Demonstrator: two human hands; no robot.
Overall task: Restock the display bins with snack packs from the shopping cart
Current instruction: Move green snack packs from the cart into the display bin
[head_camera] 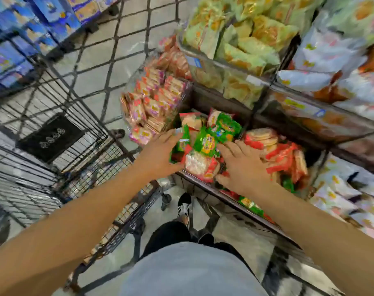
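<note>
Both my hands reach into a low display bin (228,197) full of red and green snack packs. My left hand (158,154) lies against the left side of the pile, its fingers on a green pack (183,139). My right hand (243,167) rests with spread fingers on the packs at the middle, beside a green pack (205,144) and a red pack of round crackers (197,165). More red packs (284,159) fill the bin's right part. The black wire shopping cart (60,133) stands to my left, its basket mostly bare in this view.
A clear bin of pink and orange cracker packs (154,103) sits left of the red-green bin. Above are bins of pale green packs (237,43) and white packs (335,60). Blue boxes (21,39) line the far left shelf. My shoe (184,207) is on the tiled floor.
</note>
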